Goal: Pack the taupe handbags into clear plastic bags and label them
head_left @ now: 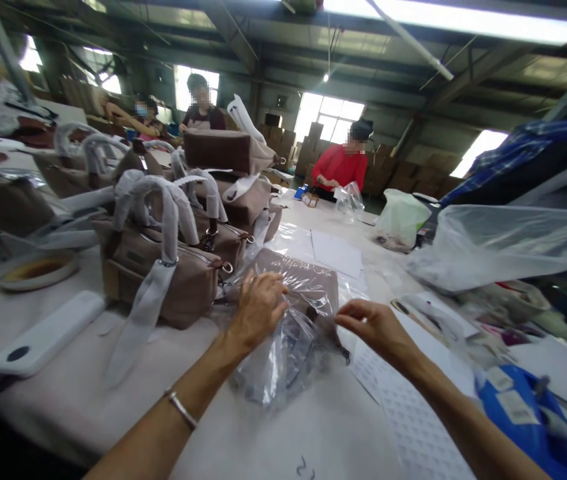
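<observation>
A brown handbag (308,272) lies on the table inside a clear plastic bag (273,367), whose loose end spreads toward me. My left hand (259,307) is over the near left part of the plastic, fingers bent and closed on it. At the right edge, my right hand (376,327) has thumb and forefinger pinched at the plastic, close to the handbag's dark end tab (333,337). Just left of my left hand stands another brown handbag (163,280), upright, its handles (151,193) wrapped in white material.
More brown handbags (233,150) are stacked behind on the left. A white handheld device (46,333) and a tape roll (38,270) lie at left. White sheets (336,252), a blue container (523,420) and loose plastic (513,240) are at right. A person in red (341,167) works across the table.
</observation>
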A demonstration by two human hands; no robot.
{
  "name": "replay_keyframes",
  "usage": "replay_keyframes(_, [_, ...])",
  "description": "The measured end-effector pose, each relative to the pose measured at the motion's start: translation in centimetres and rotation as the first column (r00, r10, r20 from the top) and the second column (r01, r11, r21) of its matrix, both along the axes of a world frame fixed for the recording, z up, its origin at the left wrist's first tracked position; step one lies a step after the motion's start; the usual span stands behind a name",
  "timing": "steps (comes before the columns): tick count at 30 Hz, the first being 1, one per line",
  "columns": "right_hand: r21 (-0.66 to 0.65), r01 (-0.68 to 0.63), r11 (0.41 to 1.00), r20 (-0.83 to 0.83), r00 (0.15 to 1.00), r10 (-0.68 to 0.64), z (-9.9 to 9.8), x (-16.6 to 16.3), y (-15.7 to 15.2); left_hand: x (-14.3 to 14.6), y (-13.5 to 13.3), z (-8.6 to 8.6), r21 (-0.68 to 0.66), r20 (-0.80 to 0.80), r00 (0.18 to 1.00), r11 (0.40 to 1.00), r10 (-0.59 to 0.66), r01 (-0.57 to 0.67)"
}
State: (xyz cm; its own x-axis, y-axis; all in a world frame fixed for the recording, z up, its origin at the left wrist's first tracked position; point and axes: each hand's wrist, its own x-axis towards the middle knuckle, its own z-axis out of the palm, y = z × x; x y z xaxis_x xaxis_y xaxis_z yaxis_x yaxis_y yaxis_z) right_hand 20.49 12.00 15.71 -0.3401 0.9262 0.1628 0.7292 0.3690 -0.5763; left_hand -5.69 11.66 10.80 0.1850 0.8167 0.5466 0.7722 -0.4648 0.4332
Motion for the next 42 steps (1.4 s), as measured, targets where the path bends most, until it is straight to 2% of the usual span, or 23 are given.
replay_keyframes(2, [-0.048, -0.031, 0.998, 0.118, 0.992, 0.037, -1.2, 1.6, -2.2, 1.9, -0.6, 0.0, 0.062, -0.090, 0.984, 0.985, -0.154, 0.159])
replay_keyframes(5, [0.117, -0.033, 0.993, 0.277, 0.961, -0.001, -4.1, 2.6, -4.1, 5.1, -0.6, -0.8, 0.048, -0.256, 0.919, 0.946, -0.299, 0.321])
replay_keyframes(8, [0.305, -0.012, 0.952, 0.332, 0.939, -0.094, -7.0, 2.5, -4.5, 7.4, -0.2, -1.5, 0.024, -0.372, 0.883, 0.948, -0.286, 0.317])
replay_keyframes(10, [0.376, -0.015, 0.927, 0.321, 0.940, -0.115, -8.1, 2.3, -4.5, 7.9, 0.0, -1.5, 0.008, -0.394, 0.875, 0.950, -0.283, 0.312])
replay_keyframes(14, [0.482, -0.038, 0.875, 0.239, 0.967, -0.090, -8.9, 2.1, -4.7, 7.4, -0.2, -0.8, -0.031, -0.320, 0.877, 0.929, -0.359, 0.370])
replay_keyframes(16, [0.488, -0.068, 0.870, 0.212, 0.976, -0.043, -9.0, 2.1, -4.9, 7.0, -0.4, -0.5, -0.048, -0.283, 0.869, 0.911, -0.406, 0.410])
replay_keyframes(20, [0.422, -0.102, 0.901, 0.221, 0.975, 0.007, -8.8, 2.2, -5.3, 7.1, -0.4, -1.0, -0.093, -0.229, 0.870, 0.899, -0.437, 0.427])
replay_keyframes(23, [0.353, -0.125, 0.927, 0.270, 0.962, 0.027, -8.3, 2.6, -5.8, 7.6, -0.2, -1.8, -0.116, -0.262, 0.872, 0.910, -0.414, 0.398])
replay_keyframes(27, [0.258, -0.220, 0.941, 0.353, 0.928, 0.120, -6.9, 3.5, -6.1, 7.9, -0.2, -2.2, -0.131, -0.326, 0.858, 0.918, -0.397, 0.375])
replay_keyframes(30, [0.147, -0.212, 0.966, 0.366, 0.919, 0.146, -5.7, 4.1, -4.6, 7.8, -0.2, -2.0, -0.152, -0.332, 0.852, 0.915, -0.404, 0.375])
replay_keyframes(32, [-0.026, -0.162, 0.986, 0.264, 0.951, 0.164, -5.0, 4.2, -2.8, 7.8, -0.2, -1.7, -0.161, -0.321, 0.857, 0.915, -0.403, 0.370])
replay_keyframes(34, [-0.204, -0.130, 0.970, 0.126, 0.979, 0.158, -4.3, 4.1, -1.1, 7.9, -0.1, -1.5, -0.161, -0.312, 0.870, 0.924, -0.381, 0.347])
replay_keyframes(36, [-0.301, -0.134, 0.944, 0.037, 0.988, 0.152, -3.9, 3.9, 0.0, 7.9, 0.0, -1.4, -0.146, -0.300, 0.892, 0.940, -0.339, 0.308])
replay_keyframes(39, [-0.291, -0.157, 0.944, -0.001, 0.986, 0.164, -3.9, 3.6, 0.4, 8.2, 0.2, -1.3, -0.113, -0.270, 0.923, 0.961, -0.273, 0.251])
replay_keyframes(42, [-0.269, -0.131, 0.954, -0.064, 0.991, 0.118, -4.7, 3.7, 0.3, 8.6, 0.4, -1.1, -0.107, -0.256, 0.938, 0.972, -0.232, 0.211])
